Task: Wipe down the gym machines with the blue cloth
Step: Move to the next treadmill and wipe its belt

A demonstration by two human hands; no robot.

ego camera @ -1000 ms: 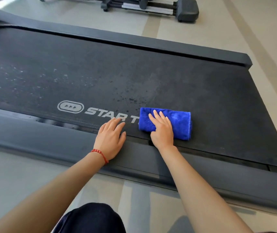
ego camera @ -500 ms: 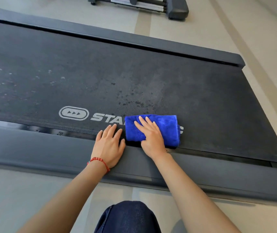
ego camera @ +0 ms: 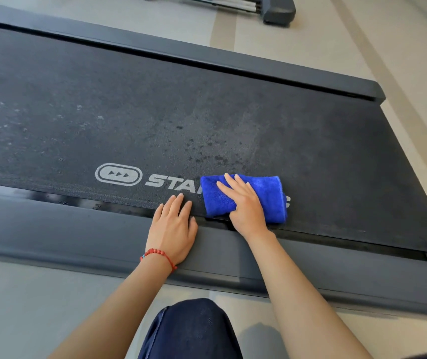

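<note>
A folded blue cloth [ego camera: 267,198] lies on the dark treadmill belt [ego camera: 155,112], covering the end of the white brand lettering. My right hand [ego camera: 243,206] presses flat on the cloth with straight fingers. My left hand [ego camera: 173,226], with a red bead bracelet at the wrist, rests flat on the grey side rail [ego camera: 51,229], its fingertips reaching the belt edge just left of the cloth. Dark wet spots and pale dusty specks mark the belt.
The far side rail [ego camera: 259,66] bounds the belt at the back. Another machine's base [ego camera: 272,7] stands on the pale floor beyond. My knee in dark trousers [ego camera: 191,330] sits low in the middle, in front of the near rail.
The cloth under my right hand has slid left along the lettering, closer to my left hand. My left hand has stayed on the rail.
</note>
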